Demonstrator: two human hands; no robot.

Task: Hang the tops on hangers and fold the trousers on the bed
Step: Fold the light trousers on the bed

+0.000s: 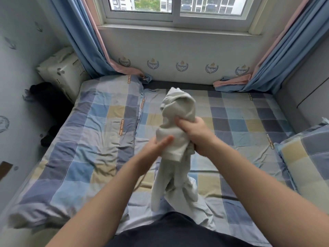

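A pale grey-white garment (175, 139) hangs bunched in the air above the bed (89, 139), its lower end trailing down toward my lap. My right hand (197, 134) grips the bunched cloth from the right, fingers curled round it. My left hand (156, 145) holds the garment's left side, thumb lying across the front of the cloth. Whether the garment is a top or trousers cannot be told. No hanger shows.
The bed carries a checked blue, beige and grey sheet. A matching pillow (306, 157) lies at the right edge. A dark garment (48, 138) lies in the gap at the left wall. A patterned box (62, 72) stands in the far left corner; curtains (85, 41) hang beside the window.
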